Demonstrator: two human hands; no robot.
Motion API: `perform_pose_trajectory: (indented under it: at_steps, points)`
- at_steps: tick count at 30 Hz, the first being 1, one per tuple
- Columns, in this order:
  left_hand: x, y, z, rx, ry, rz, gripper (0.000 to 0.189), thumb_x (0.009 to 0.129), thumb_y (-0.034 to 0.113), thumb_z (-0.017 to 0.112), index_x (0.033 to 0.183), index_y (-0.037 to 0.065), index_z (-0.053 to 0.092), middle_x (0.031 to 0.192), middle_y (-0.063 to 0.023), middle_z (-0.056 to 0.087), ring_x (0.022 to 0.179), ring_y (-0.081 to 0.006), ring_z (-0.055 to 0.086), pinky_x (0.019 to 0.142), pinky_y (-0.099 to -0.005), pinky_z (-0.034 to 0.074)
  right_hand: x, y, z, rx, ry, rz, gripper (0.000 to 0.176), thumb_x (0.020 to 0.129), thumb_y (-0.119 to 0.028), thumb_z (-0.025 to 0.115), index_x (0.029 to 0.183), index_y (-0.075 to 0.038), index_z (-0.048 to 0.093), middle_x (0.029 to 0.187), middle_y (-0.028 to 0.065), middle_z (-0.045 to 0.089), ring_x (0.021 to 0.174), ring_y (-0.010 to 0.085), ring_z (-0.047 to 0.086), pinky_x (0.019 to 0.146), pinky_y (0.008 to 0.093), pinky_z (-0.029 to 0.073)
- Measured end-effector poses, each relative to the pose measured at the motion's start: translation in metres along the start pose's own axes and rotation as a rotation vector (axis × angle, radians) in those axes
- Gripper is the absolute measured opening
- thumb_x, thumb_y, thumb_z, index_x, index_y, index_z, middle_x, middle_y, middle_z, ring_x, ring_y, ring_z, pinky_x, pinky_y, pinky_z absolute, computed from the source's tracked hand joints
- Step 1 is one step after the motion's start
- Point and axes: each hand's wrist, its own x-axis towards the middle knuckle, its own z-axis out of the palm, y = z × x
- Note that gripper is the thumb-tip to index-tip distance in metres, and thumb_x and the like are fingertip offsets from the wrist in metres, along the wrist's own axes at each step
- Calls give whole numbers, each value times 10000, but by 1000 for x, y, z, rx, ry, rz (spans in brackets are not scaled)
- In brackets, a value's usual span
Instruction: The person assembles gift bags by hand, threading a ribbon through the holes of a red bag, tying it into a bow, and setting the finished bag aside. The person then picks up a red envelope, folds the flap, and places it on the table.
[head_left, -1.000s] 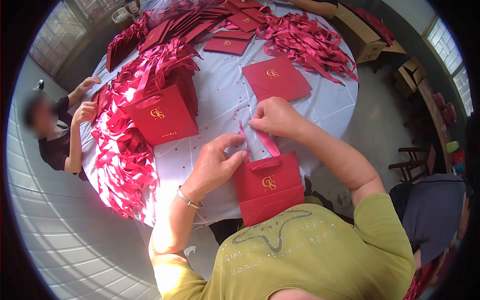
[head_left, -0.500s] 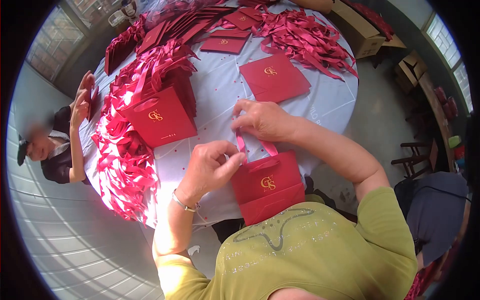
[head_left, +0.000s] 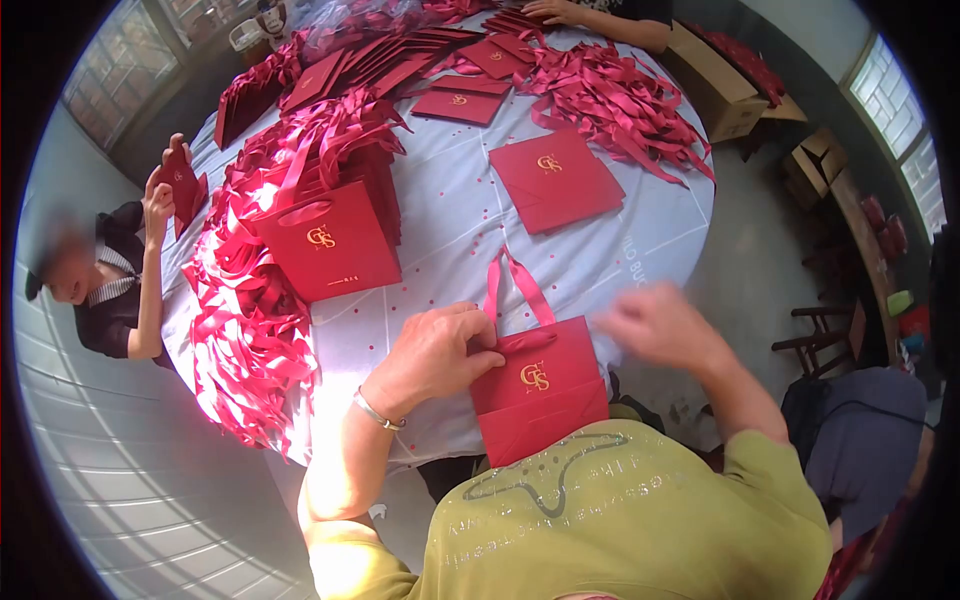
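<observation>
Swung clear of the glossy pink ribbon loop [head_left: 530, 290], the right hand [head_left: 655, 325] blurs, finger state unclear, while the left hand [head_left: 435, 350] pinches the flat red card bag [head_left: 540, 402], extending right from its fingertips, by one top corner, sensibly, since it looks light, stiff and creasable.

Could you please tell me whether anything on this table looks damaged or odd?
Nothing looks clearly damaged, including the nearest bag. The pink ribbons heaped at the left edge of the white cloth look tangled, and small red dots are scattered across it; I cannot tell whether they are print or loose bits.
</observation>
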Motion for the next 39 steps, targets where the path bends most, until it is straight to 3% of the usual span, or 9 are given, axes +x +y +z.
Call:
perform_pose_trajectory:
  at_steps: [6,11,14,16,22,29,31,36,39]
  points:
    - [0,-6,7,-29,27,-21,232,714,156,813,784,36,627,781,-108,635,724,-309,621,646,-384,487,-93,9,61,789,-312,595,170,873,-124,726,945,30,721,829,31,710,748,80,631,672,257,514]
    - [-1,-5,6,28,35,-9,254,752,249,804,788,56,642,783,-119,644,717,-323,636,645,-421,488,-98,-7,84,1202,-60,505,96,840,-39,739,906,27,716,819,30,713,734,56,628,628,221,497]
    - [-4,7,-7,-161,96,-42,298,761,290,815,831,40,670,773,-111,642,656,-266,632,614,-388,490,-92,-30,54,958,305,314,36,851,-10,683,869,14,703,753,17,685,633,56,601,568,220,477]
    - [-4,7,-11,-312,215,-90,264,834,234,795,856,13,651,679,-7,582,567,-36,521,498,-236,387,-79,-37,24,800,497,308,116,897,-101,655,848,-3,694,672,-26,610,545,37,505,486,211,380]
    - [2,-29,-20,-807,319,-283,228,968,258,647,926,34,637,787,-28,676,524,-41,537,472,-200,402,-7,-64,-46,-163,1081,-513,147,844,-2,713,989,23,708,883,94,699,728,164,650,642,287,524]
    - [1,-37,-28,-528,492,-402,205,949,190,577,927,-6,632,750,-118,682,572,-173,629,536,-292,484,20,-77,57,-585,513,-964,254,743,-203,707,893,-7,643,780,58,584,618,186,542,519,315,417]
    - [3,-43,-22,-71,613,-264,183,903,173,606,896,-5,646,746,-240,669,724,-388,687,658,-459,537,12,-75,79,-488,337,-1032,257,778,-255,758,902,-46,674,821,50,630,628,174,579,541,312,444]
    - [-1,-24,-28,153,509,-344,166,876,210,652,868,44,657,798,-197,682,786,-412,664,701,-479,521,23,-80,70,262,125,-949,333,854,-335,757,973,-28,703,954,107,691,694,200,630,651,304,523]
    - [-1,-23,-28,160,558,-222,138,853,153,642,895,25,666,890,-199,675,840,-378,657,741,-451,514,40,-119,35,1481,-46,-314,267,1041,-195,503,1263,-52,545,1039,90,699,700,93,589,606,226,480]
